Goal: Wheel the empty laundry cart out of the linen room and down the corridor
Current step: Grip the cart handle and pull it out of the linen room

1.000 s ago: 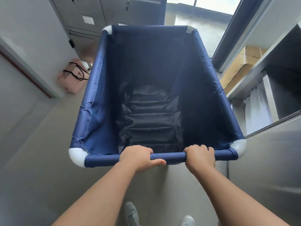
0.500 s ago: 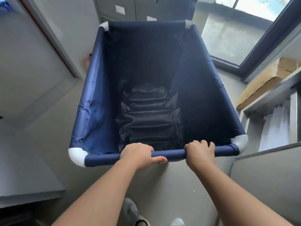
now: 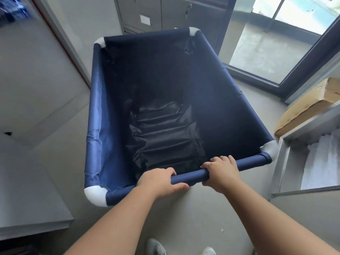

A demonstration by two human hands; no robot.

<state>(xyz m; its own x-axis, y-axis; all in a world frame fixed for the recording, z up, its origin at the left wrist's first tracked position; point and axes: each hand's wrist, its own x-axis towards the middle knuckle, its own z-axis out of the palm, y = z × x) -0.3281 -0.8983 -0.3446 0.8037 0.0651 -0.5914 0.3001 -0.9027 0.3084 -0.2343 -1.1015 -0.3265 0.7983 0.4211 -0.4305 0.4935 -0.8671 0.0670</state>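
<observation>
The laundry cart [image 3: 230,100] is a deep navy fabric bin on a tube frame with white corner joints, filling the middle of the head view. Its inside holds nothing but a crumpled dark liner at the bottom. My left hand [image 3: 160,183] is wrapped over the near rail, left of centre. My right hand [image 3: 221,171] grips the same rail a short way to the right. The cart's wheels are hidden below the bin.
A grey cabinet [image 3: 147,13] stands just beyond the cart's far end. A low window [image 3: 266,43] is at the right. Metal shelves on the right hold a cardboard box [image 3: 309,105] and white linen [image 3: 320,162]. A grey table [image 3: 27,190] juts in at the left.
The cart has swung so its far end now points left of the window, and its near rail tilts up to the right. A pink bag seen earlier is out of view. Both hands kept their grip.
</observation>
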